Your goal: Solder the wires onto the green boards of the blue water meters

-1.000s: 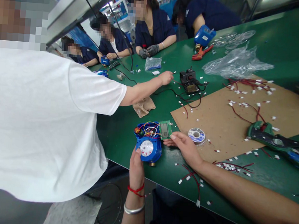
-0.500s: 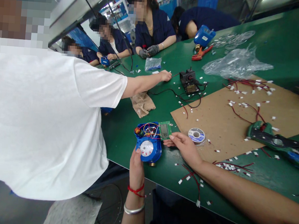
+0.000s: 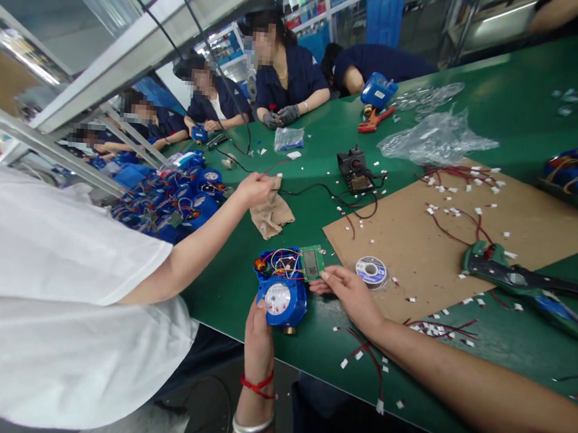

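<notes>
A blue water meter [image 3: 287, 303] with its top compartment uncovered rests near the table's front edge; a round white dial and coloured wires show in it. My left hand [image 3: 260, 331] grips its lower left side, thumb by the dial. Wires run from the meter to a green circuit board [image 3: 310, 263] with a grey display. My right hand [image 3: 346, 289] pinches that board by its right edge, holding it beside the compartment. A brass fitting [image 3: 289, 330] sticks out at the meter's near end.
A solder spool [image 3: 371, 271], a soldering iron stand [image 3: 357, 170], green-handled cutters [image 3: 514, 274] and loose red-black wires lie on the table. At left, a co-worker in a white shirt [image 3: 64, 279] reaches across near a brown cloth [image 3: 271, 216]. Many meters [image 3: 170, 197] are piled behind.
The co-worker's arm has drawn back leftward from near the soldering stand, a thin red wire in the hand. The pile of meters has come into view. My hands keep their holds.
</notes>
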A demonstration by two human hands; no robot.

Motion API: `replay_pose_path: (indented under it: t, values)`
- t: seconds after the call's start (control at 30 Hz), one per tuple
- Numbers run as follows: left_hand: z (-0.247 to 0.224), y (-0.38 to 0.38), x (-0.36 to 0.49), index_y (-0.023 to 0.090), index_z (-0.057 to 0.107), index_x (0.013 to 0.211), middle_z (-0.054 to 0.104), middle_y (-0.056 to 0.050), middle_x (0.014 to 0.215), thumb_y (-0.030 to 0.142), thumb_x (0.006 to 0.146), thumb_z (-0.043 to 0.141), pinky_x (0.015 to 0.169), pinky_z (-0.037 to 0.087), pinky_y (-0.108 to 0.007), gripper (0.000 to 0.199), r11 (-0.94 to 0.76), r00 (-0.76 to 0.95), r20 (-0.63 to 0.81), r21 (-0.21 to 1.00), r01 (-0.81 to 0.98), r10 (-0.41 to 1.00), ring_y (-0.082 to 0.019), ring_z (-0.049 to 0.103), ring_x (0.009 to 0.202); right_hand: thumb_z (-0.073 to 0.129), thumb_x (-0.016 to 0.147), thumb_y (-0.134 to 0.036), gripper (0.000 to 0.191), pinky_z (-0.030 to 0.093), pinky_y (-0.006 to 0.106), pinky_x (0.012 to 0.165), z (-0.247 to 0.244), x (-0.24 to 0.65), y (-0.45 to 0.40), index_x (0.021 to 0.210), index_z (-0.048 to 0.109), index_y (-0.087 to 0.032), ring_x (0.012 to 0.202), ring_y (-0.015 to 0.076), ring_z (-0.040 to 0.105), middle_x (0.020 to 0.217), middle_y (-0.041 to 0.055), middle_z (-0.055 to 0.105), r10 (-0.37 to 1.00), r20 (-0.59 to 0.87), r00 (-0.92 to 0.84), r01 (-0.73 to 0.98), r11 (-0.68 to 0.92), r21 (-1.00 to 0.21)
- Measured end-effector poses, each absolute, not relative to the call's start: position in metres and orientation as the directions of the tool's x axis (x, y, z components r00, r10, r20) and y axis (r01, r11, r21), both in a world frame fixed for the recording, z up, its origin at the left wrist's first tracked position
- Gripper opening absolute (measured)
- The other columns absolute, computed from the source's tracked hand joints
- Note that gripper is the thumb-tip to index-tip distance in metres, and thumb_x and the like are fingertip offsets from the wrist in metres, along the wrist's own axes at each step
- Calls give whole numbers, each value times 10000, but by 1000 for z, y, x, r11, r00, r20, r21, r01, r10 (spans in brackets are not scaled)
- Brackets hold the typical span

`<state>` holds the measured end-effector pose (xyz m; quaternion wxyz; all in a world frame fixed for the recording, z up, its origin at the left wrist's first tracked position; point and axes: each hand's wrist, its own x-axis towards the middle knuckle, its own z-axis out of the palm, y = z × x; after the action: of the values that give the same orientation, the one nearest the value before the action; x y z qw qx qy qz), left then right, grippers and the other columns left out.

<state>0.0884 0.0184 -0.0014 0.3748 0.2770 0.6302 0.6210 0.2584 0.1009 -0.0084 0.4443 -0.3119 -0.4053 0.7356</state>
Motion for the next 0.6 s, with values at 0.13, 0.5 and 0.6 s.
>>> replay_pose_path:
  t: [0.13,0.5,0.6]
  values:
    - [1,20,91,157,573,1168,636,-96,1137,463,844,504,968,433,-388,451,74,-578,-135,989,-129,804,-245,572,1095,585,812,-457,285,546,327,774,-10,258,102,841,562,-174,765,164,695,845,63,720,906,-93,-413,-401,-273,-875]
    - [0,18,90,168,564,1192,624,-97,1169,476,858,479,961,435,-386,462,89,-579,-125,992,-90,805,-239,573,1091,583,815,-446,275,551,336,771,-8,258,101,841,567,-173,758,164,693,843,63,717,907,-92,-410,-397,-269,-878]
    - [-3,17,87,179,558,1200,620,-91,1180,480,862,471,949,445,-381,461,109,-571,-130,991,-71,810,-234,578,1084,587,811,-449,269,555,339,764,-8,258,101,825,568,-180,762,170,692,835,56,716,907,-97,-409,-389,-269,-881]
